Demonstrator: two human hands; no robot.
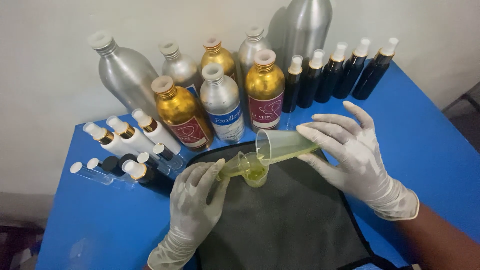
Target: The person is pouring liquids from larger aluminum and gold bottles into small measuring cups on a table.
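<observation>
My right hand [352, 157], in a pale glove, holds a clear plastic measuring cup [281, 145] tipped on its side with its mouth to the left. Yellow-green liquid lies along the cup's lower wall and reaches its lip. My left hand [196, 200], also gloved, grips a small clear vessel [248, 171] just under that lip; it holds the same yellow-green liquid. Both vessels hang a little above a dark grey mat [290, 225] on the blue table [430, 145]. Whether the small vessel is a funnel or a cup I cannot tell.
Silver bottles [125, 72] and gold bottles [265, 90] stand along the wall behind the mat. Several black spray bottles [345, 70] line the back right. White spray bottles [135, 137], dark bottles [150, 175] and clear vials [92, 172] lie at the left.
</observation>
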